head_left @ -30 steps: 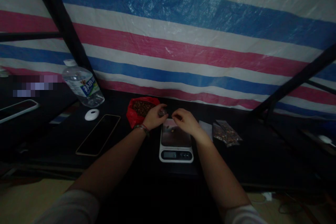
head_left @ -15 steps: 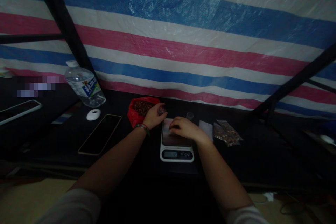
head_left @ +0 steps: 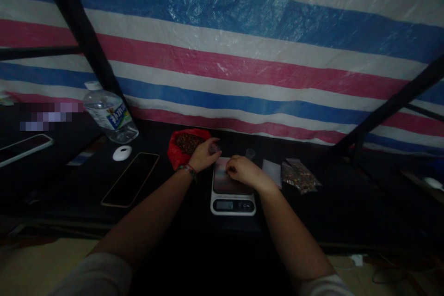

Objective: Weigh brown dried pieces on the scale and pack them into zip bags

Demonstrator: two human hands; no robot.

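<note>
My left hand point(head_left: 203, 155), with a braided band at the wrist, grips a small clear plastic cup point(head_left: 214, 148) beside the scale's upper left corner. Over the plate of a white kitchen scale point(head_left: 233, 206) is my right hand point(head_left: 242, 169), its fingers curled and pinched together. Something dark shows at those fingertips, too small and dim to name. The scale's display is lit, but its digits are not readable. A red plastic bag point(head_left: 176, 152) full of brown, grain-like pieces point(head_left: 189, 142) lies open just left of my left hand.
Right of the scale lie another small clear cup point(head_left: 250, 153), a whitish sheet or bag point(head_left: 272, 172) and zip bags point(head_left: 301, 176) of brown pieces. To the left are a phone point(head_left: 132, 179), a white earbud-case-like object point(head_left: 122, 152) and a water bottle point(head_left: 111, 115). A striped sheet point(head_left: 243, 64) hangs behind.
The fingers of my right hand have curled in more tightly above the scale plate. My left hand keeps the cup in nearly the same spot. The view has shifted slightly.
</note>
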